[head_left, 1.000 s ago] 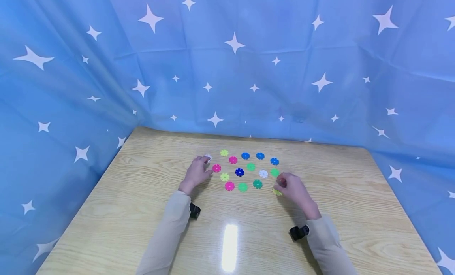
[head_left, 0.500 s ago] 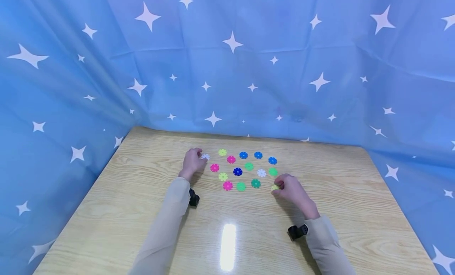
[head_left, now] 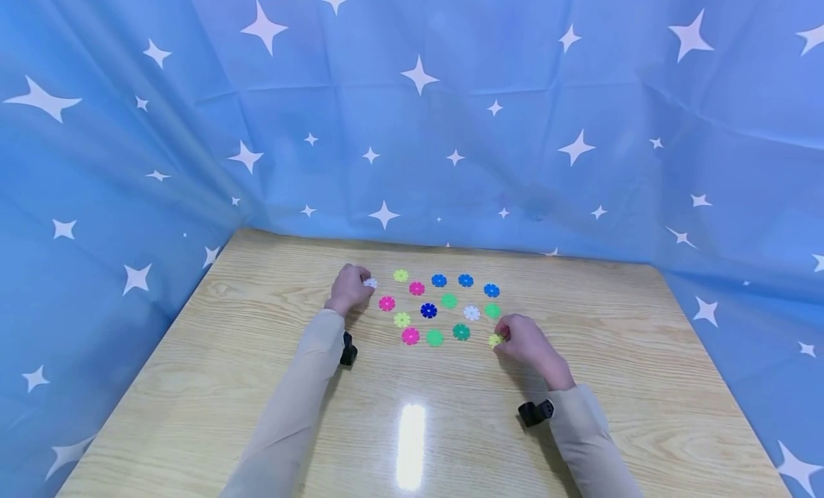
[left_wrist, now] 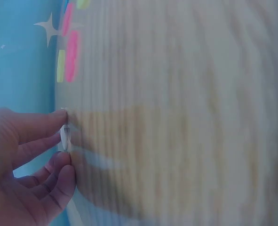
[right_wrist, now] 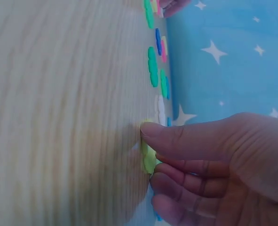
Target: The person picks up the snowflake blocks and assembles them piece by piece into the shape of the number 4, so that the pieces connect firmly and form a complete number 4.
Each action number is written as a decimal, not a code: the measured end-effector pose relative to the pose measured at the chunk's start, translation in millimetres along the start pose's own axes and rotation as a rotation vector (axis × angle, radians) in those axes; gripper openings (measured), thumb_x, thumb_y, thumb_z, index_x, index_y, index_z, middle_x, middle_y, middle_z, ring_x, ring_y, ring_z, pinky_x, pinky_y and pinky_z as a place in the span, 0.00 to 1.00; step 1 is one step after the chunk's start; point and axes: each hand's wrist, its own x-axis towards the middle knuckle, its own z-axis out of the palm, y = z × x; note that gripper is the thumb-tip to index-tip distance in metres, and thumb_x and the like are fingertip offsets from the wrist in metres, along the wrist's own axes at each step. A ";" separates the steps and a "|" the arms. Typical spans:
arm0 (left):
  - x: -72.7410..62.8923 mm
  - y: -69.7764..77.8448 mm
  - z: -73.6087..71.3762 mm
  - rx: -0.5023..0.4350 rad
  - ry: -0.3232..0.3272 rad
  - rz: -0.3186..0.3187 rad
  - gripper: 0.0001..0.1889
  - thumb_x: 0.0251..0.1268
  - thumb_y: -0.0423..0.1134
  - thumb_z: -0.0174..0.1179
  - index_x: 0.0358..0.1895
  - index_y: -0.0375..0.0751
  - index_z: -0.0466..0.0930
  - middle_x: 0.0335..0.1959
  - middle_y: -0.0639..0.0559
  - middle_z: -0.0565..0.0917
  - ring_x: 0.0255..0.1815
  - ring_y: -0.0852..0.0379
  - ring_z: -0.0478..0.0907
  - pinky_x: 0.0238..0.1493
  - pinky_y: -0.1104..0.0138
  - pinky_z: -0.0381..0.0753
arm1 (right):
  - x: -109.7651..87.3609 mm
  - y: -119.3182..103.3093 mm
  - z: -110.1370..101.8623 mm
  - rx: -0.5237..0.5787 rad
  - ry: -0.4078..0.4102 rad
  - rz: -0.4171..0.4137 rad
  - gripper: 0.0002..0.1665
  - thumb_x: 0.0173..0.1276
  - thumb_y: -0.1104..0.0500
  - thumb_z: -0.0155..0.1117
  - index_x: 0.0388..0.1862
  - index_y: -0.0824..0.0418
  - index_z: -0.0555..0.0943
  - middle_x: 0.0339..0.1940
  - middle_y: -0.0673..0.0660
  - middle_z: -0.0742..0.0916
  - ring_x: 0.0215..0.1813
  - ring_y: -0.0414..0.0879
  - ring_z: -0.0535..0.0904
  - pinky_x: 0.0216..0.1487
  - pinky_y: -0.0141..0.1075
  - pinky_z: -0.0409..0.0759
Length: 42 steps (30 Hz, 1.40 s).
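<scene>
At the left end of the group of discs, my left hand [head_left: 350, 287] holds a white notched snowflake disc [head_left: 371, 283] between thumb and fingers, low at the table. The left wrist view has part of this disc [left_wrist: 65, 138] hidden by the fingertips. Over on the right, a yellow snowflake disc [head_left: 494, 340] is pinched at its edges by my right hand [head_left: 524, 338]. Its thumb overlaps the top of the yellow disc [right_wrist: 148, 157] in the right wrist view, the other fingers curled below. A light green disc [head_left: 492, 310] lies just beyond that hand.
Between the hands several flat discs are spread on the wooden table [head_left: 257, 383], among them a dark blue disc [head_left: 428, 310], a pink disc [head_left: 410, 336] and a second white disc [head_left: 472, 313]. Blue star-patterned cloth [head_left: 412, 126] hangs behind and at the left.
My left hand has shifted left and away from me, its thumb now at the white disc. My right fingers have closed in around the yellow disc. The other discs lie as before.
</scene>
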 end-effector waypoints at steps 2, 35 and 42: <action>1.2 -0.2 -0.2 -0.005 -0.003 -0.012 0.18 0.56 0.32 0.62 0.50 0.29 0.78 0.48 0.38 0.76 0.50 0.44 0.73 0.52 0.56 0.76 | 1.2 0.3 -0.5 -0.010 -0.006 0.000 0.14 0.49 0.68 0.73 0.34 0.68 0.80 0.30 0.56 0.81 0.33 0.47 0.76 0.35 0.40 0.79; -0.9 -7.2 -6.2 -0.109 0.026 0.146 0.07 0.57 0.27 0.60 0.37 0.27 0.83 0.33 0.39 0.83 0.36 0.48 0.78 0.41 0.60 0.79 | 1.0 12.7 -2.6 0.207 0.075 0.039 0.06 0.53 0.73 0.66 0.29 0.67 0.78 0.22 0.53 0.78 0.26 0.43 0.72 0.25 0.29 0.71; -10.3 1.8 -9.2 -0.216 0.047 0.222 0.06 0.56 0.26 0.63 0.38 0.28 0.83 0.29 0.41 0.83 0.31 0.51 0.78 0.35 0.64 0.80 | -0.6 10.3 -2.1 0.336 0.080 0.140 0.02 0.59 0.69 0.64 0.30 0.70 0.81 0.23 0.56 0.82 0.23 0.43 0.78 0.24 0.30 0.80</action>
